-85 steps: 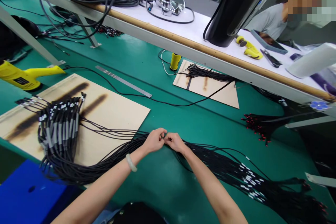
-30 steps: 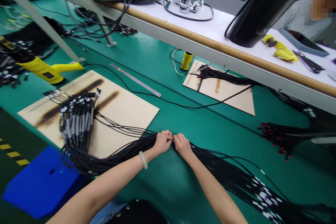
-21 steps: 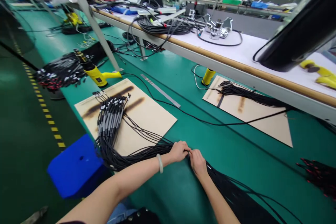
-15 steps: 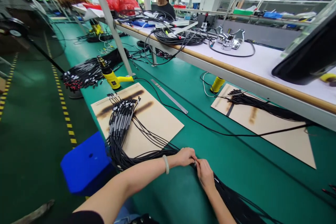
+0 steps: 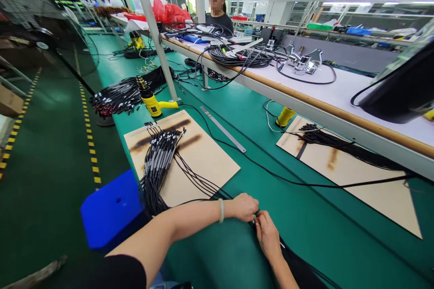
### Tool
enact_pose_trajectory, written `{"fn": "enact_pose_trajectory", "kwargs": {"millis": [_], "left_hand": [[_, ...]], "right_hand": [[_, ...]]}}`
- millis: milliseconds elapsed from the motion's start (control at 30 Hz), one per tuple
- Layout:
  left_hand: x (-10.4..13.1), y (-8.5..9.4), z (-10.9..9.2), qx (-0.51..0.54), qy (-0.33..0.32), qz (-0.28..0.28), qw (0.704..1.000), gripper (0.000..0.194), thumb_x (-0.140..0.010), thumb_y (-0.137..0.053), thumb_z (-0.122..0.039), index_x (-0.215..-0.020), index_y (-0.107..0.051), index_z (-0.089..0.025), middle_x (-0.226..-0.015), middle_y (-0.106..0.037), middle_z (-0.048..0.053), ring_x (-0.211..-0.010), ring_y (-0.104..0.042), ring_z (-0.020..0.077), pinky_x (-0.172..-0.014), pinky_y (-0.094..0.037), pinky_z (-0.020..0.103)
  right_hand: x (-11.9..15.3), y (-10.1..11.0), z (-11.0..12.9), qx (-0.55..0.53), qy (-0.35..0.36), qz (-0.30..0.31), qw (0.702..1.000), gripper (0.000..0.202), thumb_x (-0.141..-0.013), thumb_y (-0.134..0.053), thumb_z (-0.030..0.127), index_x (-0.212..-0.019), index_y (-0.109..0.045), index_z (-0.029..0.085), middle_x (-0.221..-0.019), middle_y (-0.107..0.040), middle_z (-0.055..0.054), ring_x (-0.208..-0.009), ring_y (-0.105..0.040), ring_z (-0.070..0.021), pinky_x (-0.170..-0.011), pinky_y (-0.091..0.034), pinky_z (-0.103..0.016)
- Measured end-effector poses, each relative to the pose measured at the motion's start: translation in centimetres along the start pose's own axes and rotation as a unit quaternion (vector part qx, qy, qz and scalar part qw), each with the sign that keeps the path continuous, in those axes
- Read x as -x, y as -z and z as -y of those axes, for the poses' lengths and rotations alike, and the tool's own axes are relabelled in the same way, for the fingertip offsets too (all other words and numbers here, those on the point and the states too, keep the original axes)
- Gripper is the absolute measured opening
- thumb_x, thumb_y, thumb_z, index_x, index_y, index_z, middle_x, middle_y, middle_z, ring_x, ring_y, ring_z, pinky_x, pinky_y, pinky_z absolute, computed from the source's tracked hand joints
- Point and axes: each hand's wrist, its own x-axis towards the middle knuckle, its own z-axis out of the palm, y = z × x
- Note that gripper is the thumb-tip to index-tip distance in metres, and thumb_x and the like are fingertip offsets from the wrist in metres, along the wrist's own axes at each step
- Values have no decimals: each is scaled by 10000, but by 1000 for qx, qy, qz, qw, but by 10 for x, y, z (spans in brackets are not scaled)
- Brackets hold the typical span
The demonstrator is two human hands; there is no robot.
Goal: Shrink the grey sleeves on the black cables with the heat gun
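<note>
My left hand (image 5: 244,207) and my right hand (image 5: 267,235) meet fingertip to fingertip on a thick bundle of thin black cables (image 5: 159,169) lying across the green bench. Both hands pinch the bundle where it leaves a scorched plywood board (image 5: 203,158). The cable ends on that board carry grey sleeves and white tags. A pale bangle sits on my left wrist. What lies between my fingertips is too small to tell.
A yellow heat gun (image 5: 152,101) stands beyond the board, with a steel ruler (image 5: 222,122) to its right. A second board (image 5: 352,176) with cables lies at the right. A blue box (image 5: 110,207) sits below the bench edge. A person (image 5: 219,6) works at the far shelf.
The view has swung up and to the left, bringing the aisle and the far worker into sight. My hands have stayed pinched together on the cable bundle throughout.
</note>
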Motion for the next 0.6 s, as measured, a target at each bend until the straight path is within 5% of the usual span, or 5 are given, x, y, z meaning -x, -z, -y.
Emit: {"fn": "enact_pose_trajectory", "kwargs": {"millis": [367,467,600], "left_hand": [[-11,0,11,11,79,42,996,148,-716,-601,-223,-793,-723,-187,-835,-727,81,-783,-672,257,-576,-510,309],[-2,5,13,23,92,52,994,231,-741,-606,-255,-942,-714,-218,-938,-723,68,-848,-667,249,-609,-504,300],[28,-9,2,13,83,39,996,572,-677,-680,-519,-1143,-612,-194,-1095,-652,110,-976,-601,303,-747,-492,403]], "right_hand": [[31,10,6,59,7,-16,998,223,-971,-348,272,-818,-495,201,-831,-565,-66,-737,-560,-168,-670,-473,-276],[35,15,8,111,-21,-41,993,333,-940,-391,453,-1061,-533,177,-1009,-599,-142,-904,-584,-258,-721,-483,-373],[49,13,-4,220,-61,-29,973,639,-825,-413,672,-1225,-494,181,-1082,-611,-189,-912,-603,-364,-661,-464,-471]]}}
